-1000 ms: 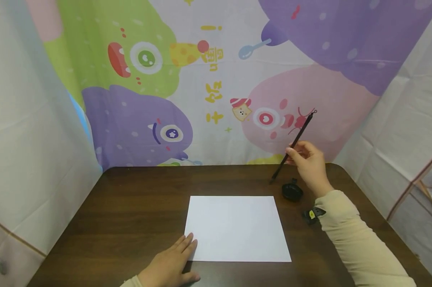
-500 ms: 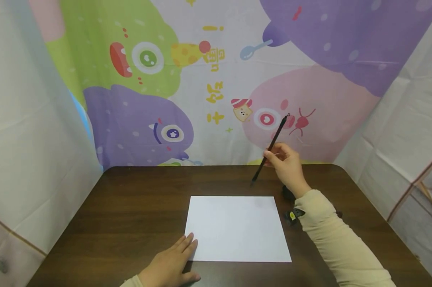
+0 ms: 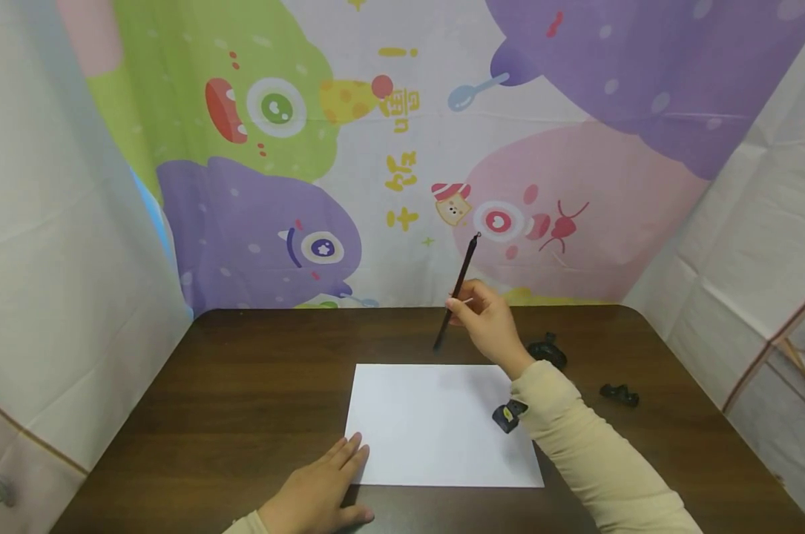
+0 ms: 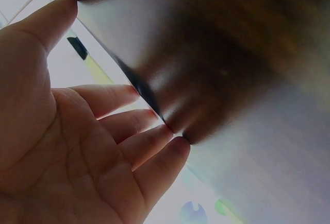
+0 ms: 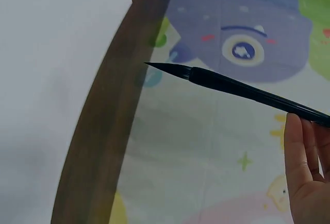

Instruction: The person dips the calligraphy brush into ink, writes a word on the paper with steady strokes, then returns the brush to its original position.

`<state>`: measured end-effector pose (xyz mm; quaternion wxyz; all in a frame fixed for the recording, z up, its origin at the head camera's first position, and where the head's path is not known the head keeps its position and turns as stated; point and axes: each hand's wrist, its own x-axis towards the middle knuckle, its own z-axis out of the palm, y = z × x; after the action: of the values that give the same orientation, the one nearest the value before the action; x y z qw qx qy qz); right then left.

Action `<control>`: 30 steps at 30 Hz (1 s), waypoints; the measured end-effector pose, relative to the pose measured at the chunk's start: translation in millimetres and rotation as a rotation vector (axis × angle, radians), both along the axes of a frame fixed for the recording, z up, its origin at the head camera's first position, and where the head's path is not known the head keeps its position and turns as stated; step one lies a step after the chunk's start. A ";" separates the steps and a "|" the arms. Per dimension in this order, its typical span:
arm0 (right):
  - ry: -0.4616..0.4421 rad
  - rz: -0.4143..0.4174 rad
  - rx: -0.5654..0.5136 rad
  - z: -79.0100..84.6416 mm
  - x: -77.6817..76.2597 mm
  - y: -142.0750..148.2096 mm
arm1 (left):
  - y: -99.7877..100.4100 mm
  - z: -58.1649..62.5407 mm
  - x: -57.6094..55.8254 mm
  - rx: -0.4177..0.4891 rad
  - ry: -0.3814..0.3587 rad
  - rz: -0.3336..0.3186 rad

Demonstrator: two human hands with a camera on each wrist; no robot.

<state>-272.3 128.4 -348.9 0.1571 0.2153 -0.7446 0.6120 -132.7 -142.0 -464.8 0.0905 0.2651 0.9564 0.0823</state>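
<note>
In the head view my right hand [image 3: 487, 320] pinches a dark calligraphy brush [image 3: 464, 273] by its shaft, tilted with the bristle end down, above the table beyond the paper's far edge. The right wrist view shows the brush's black pointed bristles [image 5: 167, 69] clear of any surface. A blank white sheet of paper [image 3: 429, 423] lies on the table. My left hand [image 3: 315, 486] rests at the sheet's near left corner, its fingertips on the paper's edge. Up close in the left wrist view, the left hand's fingers [image 4: 154, 147] are extended and touch the surface.
Right of the paper a small round black dish [image 3: 550, 351] stands on the brown wooden table [image 3: 262, 386], partly behind my right wrist. Farther right lies a small black brush rest [image 3: 619, 394]. A cartoon-printed cloth [image 3: 402, 267] hangs behind the table's far edge.
My right hand has moved left with the brush, from beside the black dish to beyond the paper's far edge. The brush rest has come into view. My left hand has stayed in place.
</note>
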 end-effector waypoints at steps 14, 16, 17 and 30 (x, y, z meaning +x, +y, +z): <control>-0.023 0.059 0.056 -20.9 7.4 -36.3 | 0.6 -1.9 0.2 -0.010 -0.050 0.025; -0.032 0.070 0.050 -23.8 7.9 -39.3 | 1.3 -1.8 -0.6 -0.015 -0.057 0.028; -0.034 0.075 0.047 -25.3 8.0 -40.5 | 1.5 -1.6 -0.9 -0.017 -0.059 0.029; -0.031 0.090 0.048 -32.2 13.1 -55.2 | 3.2 0.4 -0.3 -0.017 0.030 -0.026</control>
<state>-259.3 73.2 -381.2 0.1127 0.2429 -0.7511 0.6035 -133.1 -138.9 -464.3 0.0797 0.2779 0.9548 0.0691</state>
